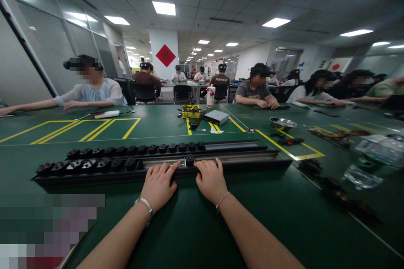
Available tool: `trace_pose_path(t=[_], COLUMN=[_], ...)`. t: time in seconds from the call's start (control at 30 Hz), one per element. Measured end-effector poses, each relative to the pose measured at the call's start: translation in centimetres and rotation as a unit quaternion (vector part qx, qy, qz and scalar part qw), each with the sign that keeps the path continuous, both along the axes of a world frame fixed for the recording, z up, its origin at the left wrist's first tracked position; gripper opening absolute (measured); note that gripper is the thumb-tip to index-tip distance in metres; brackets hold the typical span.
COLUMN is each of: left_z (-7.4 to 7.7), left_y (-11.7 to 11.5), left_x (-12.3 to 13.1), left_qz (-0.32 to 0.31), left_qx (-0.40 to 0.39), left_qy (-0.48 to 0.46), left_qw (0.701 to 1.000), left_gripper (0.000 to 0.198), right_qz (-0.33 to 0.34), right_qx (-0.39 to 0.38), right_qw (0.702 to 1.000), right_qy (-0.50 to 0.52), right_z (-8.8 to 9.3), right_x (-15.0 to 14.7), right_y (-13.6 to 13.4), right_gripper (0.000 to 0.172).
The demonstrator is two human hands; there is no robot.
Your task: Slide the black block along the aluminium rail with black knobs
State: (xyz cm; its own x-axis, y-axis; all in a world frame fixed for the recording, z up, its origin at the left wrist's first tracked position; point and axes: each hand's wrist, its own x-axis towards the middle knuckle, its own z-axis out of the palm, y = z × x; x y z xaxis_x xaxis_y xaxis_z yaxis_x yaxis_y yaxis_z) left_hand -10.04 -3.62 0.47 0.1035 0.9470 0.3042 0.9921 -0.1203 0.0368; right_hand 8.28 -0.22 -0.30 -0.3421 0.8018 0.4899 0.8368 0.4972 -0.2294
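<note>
A long black metal track (pixel 252 158) lies across the green table in front of me. Several round black socket modules (pixel 89 165) with metal parts on top sit along its left part. A single black module (pixel 189 159) stands in the channel between my hands. My left hand (pixel 159 183) rests on the track's near edge, fingers extended, the index finger pointing toward that module. My right hand (pixel 211 180) lies on the same edge, fingers apart, its inner fingertip at or against the module's right side. Neither hand is wrapped around anything.
Behind lies a second track (pixel 233 146) with a row of modules. Dark parts (pixel 337 193) and a plastic bottle (pixel 368 168) are on the right. Farther back are a metal bowl (pixel 283 123), grey box (pixel 216 117) and yellow box (pixel 191 111). People sit across the table.
</note>
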Motion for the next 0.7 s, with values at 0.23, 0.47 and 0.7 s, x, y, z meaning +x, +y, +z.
trace_pose_path(t=[0.23, 0.47, 0.7], left_z=[0.12, 0.00, 0.10], left_y=[-0.06, -0.01, -0.03], left_x=[0.09, -0.01, 0.08], left_qz=[0.004, -0.002, 0.006], left_qx=[-0.005, 0.002, -0.005], left_qy=[-0.004, -0.004, -0.002], left_qw=[1.000, 1.000, 1.000], left_gripper=[0.058, 0.057, 0.058], right_qz=[-0.001, 0.005, -0.001], right_qx=[-0.006, -0.003, -0.009], right_qw=[1.000, 1.000, 1.000], right_qy=[0.000, 0.014, 0.003], right_z=[0.15, 0.04, 0.14], right_x=[0.03, 0.11, -0.02], right_y=[-0.07, -0.04, -0.04], right_gripper=[0.028, 0.027, 0.027])
